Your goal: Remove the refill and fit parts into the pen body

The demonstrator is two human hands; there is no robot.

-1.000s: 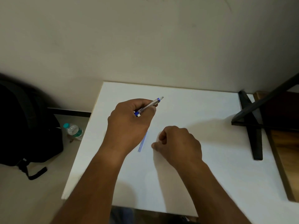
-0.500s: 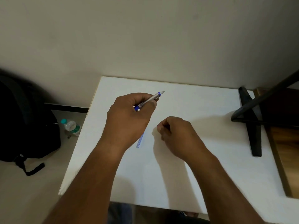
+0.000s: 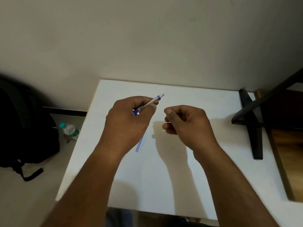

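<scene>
My left hand (image 3: 129, 119) grips a silver pen (image 3: 148, 104) with blue bands, its tip end pointing up and to the right above the white table (image 3: 188, 185). A thin blue refill tube (image 3: 139, 145) lies on the table, partly hidden under that hand. To the right of the pen tip and apart from it, my right hand (image 3: 186, 123) hovers with curled fingers, thumb against forefinger. A small pale sliver (image 3: 168, 122) shows between its fingers; what it is cannot be made out.
A black cross-shaped stand (image 3: 255, 125) rests at the table's right edge beside a wooden surface (image 3: 288, 153). On the floor to the left are a black backpack (image 3: 24, 125) and a plastic water bottle (image 3: 69, 129). A wall runs behind the table.
My right hand has lifted off the table near the refill and moved up and right, level with the pen tip. The left hand has kept its hold on the pen.
</scene>
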